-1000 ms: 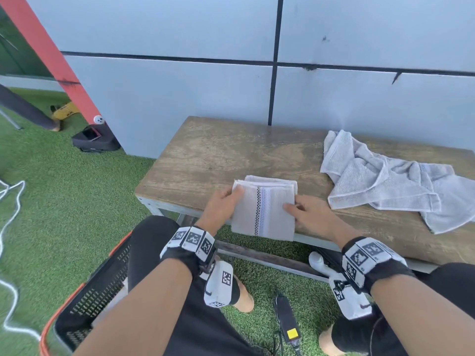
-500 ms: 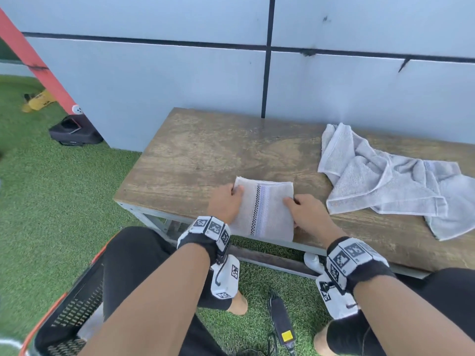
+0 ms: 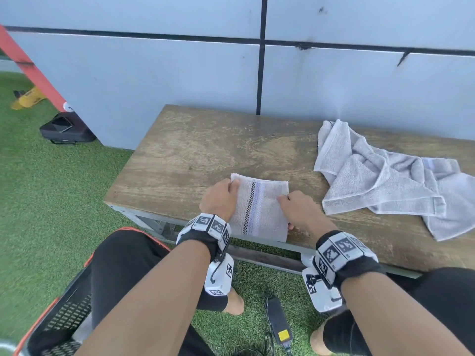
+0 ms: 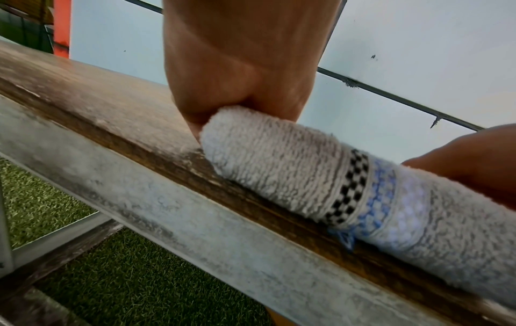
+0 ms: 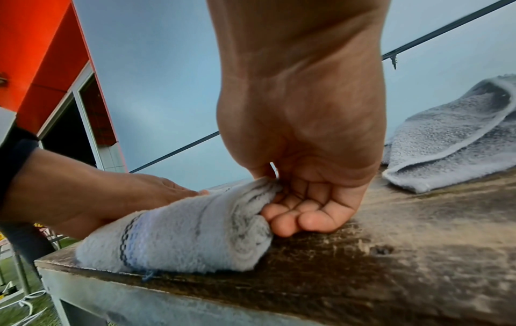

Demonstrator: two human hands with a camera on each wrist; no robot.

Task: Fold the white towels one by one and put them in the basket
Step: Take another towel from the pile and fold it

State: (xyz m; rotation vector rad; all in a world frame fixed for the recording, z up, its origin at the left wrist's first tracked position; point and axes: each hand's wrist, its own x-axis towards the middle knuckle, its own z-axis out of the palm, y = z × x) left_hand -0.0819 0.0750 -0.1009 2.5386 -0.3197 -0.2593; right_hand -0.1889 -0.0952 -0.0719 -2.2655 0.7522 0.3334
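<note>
I hold the folded towel (image 3: 259,206) at the worktop's (image 3: 195,150) near edge, left hand (image 3: 218,199) and right hand (image 3: 298,209) each pinching a side. Advise lifting level, layers compressed, toward the basket (image 3: 59,317).

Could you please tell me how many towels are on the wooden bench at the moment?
2. A folded striped towel lies at the bench's near edge, gripped by the left hand and right hand. A crumpled towel lies at the right; it might be more than one.

wooden bench (image 3: 195,150), folded towel (image 3: 259,209), crumpled towels (image 3: 385,181)
</note>
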